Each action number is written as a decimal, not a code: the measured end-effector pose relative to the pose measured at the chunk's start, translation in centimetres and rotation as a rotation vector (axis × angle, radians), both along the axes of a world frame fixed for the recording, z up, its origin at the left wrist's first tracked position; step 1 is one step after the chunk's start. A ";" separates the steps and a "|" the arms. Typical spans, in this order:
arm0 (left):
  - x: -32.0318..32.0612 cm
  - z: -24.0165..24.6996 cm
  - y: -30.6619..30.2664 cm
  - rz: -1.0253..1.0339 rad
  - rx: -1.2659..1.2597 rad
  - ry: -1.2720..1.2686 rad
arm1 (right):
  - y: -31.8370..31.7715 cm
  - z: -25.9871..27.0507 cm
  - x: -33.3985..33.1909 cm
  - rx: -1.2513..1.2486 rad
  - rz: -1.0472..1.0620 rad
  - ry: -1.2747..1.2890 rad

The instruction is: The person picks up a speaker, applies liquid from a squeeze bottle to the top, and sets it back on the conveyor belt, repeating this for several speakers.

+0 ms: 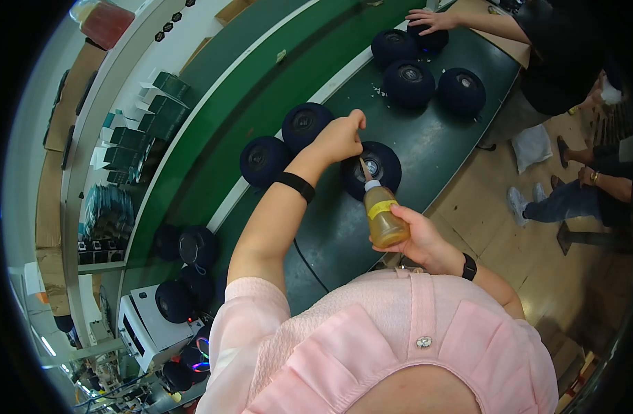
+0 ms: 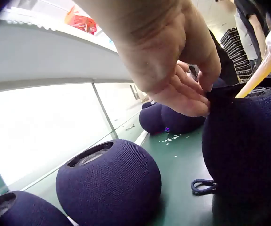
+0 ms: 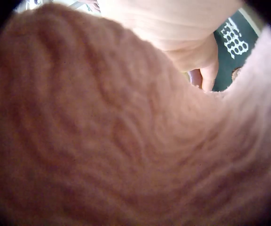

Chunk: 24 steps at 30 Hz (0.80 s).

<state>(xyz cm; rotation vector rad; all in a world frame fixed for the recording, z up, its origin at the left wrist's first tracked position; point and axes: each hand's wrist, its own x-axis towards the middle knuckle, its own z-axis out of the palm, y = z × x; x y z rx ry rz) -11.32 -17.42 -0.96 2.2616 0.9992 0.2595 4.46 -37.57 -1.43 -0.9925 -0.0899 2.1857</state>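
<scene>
My right hand [image 1: 423,238] grips a squeeze bottle [image 1: 385,221] of amber liquid with a yellow label. The bottle is tilted, its narrow nozzle [image 2: 260,77] at the top opening of a round navy speaker [image 1: 392,176] covered in knitted fabric. Thumb and fingers of my left hand [image 1: 337,140] pinch the fabric edge at that opening, pulled up into a peak in the left wrist view. A dark cord loop [image 2: 203,187] sticks out low on the speaker's side. Pink cloth [image 3: 116,141] blocks most of the right wrist view, with part of the hand above it.
Two similar round speakers [image 1: 263,161] stand left along the green bench [image 1: 316,241]. Several more [image 1: 461,92] stand at the far end, where another person's hand [image 1: 432,21] rests on one. White scraps lie near them. A white box-shaped machine [image 1: 158,324] is at lower left.
</scene>
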 end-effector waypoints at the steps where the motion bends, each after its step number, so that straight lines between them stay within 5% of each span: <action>1: -0.4 -0.1 0.1 0.044 -0.052 -0.022 | 0.1 0.1 -0.1 0.000 -0.001 0.000; 16: -1.7 -1.2 -1.4 0.247 -0.103 -0.039 | 0.9 0.1 -1.7 -0.024 -0.093 0.039; 24: -1.5 -1.8 -3.1 0.520 -0.300 -0.117 | 0.3 0.5 -1.6 -0.028 -0.118 0.010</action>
